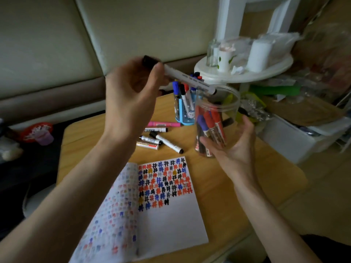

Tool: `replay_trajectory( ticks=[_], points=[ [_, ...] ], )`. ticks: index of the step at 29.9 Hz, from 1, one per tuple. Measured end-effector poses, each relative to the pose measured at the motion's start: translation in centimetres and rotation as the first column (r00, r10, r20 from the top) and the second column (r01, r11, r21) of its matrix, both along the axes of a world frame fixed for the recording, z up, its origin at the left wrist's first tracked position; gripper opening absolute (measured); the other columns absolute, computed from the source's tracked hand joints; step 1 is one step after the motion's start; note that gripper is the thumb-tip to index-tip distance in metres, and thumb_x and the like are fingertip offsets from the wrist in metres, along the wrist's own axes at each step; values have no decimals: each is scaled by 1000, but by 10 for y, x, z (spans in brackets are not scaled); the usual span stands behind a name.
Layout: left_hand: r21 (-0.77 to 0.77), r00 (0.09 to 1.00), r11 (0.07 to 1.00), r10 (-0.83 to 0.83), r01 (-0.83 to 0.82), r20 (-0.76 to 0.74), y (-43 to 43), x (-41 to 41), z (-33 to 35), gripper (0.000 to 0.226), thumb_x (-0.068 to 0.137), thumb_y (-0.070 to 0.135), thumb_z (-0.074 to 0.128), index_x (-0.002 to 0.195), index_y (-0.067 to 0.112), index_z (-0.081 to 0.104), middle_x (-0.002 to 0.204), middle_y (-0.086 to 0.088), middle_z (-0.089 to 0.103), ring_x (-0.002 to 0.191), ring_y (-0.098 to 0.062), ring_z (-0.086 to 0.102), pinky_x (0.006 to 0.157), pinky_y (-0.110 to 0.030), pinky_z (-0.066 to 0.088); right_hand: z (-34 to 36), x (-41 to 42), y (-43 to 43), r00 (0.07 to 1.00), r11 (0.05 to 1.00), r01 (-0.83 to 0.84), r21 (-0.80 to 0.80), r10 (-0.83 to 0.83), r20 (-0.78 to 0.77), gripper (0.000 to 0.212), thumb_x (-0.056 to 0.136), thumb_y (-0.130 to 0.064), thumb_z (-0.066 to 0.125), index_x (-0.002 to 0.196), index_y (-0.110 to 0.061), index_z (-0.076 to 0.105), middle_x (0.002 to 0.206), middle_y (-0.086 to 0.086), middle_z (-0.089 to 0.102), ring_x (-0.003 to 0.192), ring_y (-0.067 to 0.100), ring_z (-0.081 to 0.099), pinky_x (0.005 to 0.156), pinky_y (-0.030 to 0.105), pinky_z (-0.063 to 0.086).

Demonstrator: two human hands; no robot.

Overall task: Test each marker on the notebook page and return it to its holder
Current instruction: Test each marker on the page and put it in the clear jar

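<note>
Marker point(190, 79), black cap blurred, pinched in left hand point(133, 95); right hand point(233, 147) clasps clear jar point(216, 111), fingers hiding base.

I see a white marker point(190, 79), black cap on, slanting in my left hand point(131, 95), its lower end right at the rim of the clear jar point(232, 111). The jar, with red and blue markers point(214, 126) inside, sits tilted in my right hand point(233, 147). The notebook point(171, 215) lies open on the worktop point(218, 186), the top of its right page covered in coloured hash marks.
</note>
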State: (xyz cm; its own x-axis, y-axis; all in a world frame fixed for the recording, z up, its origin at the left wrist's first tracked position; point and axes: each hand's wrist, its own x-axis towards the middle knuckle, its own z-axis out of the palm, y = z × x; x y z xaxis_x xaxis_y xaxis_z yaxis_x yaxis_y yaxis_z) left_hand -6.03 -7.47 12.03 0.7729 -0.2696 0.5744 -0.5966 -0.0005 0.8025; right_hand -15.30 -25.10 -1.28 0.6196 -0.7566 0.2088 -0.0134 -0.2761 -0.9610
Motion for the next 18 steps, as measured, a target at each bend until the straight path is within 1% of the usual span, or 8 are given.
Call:
replay_trajectory(
  ticks=[2,4,8,10,13,15,16,18],
  points=[
    [65,999,998,9,-11,40,-19,8,5,15,102,19,62,112,11,69,103,0,76,96,-8,74,87,-29,60,4,5,-1,996,997,-71,32,70,47,114,69,-18,95,160,-20,26,156,5,37,104,-21,48,58,-6,40],
    [144,997,989,31,-41,70,-37,18,4,20,101,21,64,116,10,69,103,3,75,95,-3,72,88,-27,59,1,8,-2,992,995,-99,31,96,83,106,71,-19,93,157,-17,31,145,5,46,91,-34,48,57,-4,42],
    [286,994,957,12,-44,112,-65,33,-11,20,96,20,68,115,12,71,101,9,75,93,2,71,90,-30,59,-2,9,-4,995,997,-75,-12,75,72,102,72,-34,93,155,-17,36,138,0,51,92,-39,43,61,-4,42],
    [320,996,948,-24,-5,84,-72,34,-18,23,96,18,70,118,14,68,103,10,74,95,2,70,91,-31,59,-3,10,-5,996,997,-66,-32,68,64,101,73,-35,92,155,-16,36,140,0,50,94,-35,45,61,-5,41],
    [368,996,930,-51,18,80,-76,30,-25,29,93,21,73,119,23,62,101,12,74,96,4,70,89,-35,60,-6,11,-8,997,996,-49,-70,52,50,103,72,-40,92,155,-17,36,145,3,49,102,-12,49,68,-7,38],
    [408,992,913,-65,17,105,-76,28,-26,32,92,23,74,120,25,60,101,14,72,98,7,68,88,-32,59,-7,11,-9,998,996,-44,-75,47,50,103,72,-42,91,155,-17,35,148,4,48,112,1,47,70,-8,38],
    [420,991,907,-78,25,107,-77,27,-27,33,92,23,74,121,24,59,103,14,71,99,7,67,87,-30,58,-8,11,-9,998,997,-43,-70,47,49,104,73,-42,91,156,-17,34,148,3,47,115,3,46,71,-8,38],
    [432,991,900,-104,58,85,-78,26,-29,35,94,24,72,125,25,57,108,14,69,104,7,66,83,-24,57,-8,12,-9,998,997,-42,-72,46,47,103,73,-41,91,156,-18,34,148,3,47,114,-2,44,71,-8,38]
  ],
)
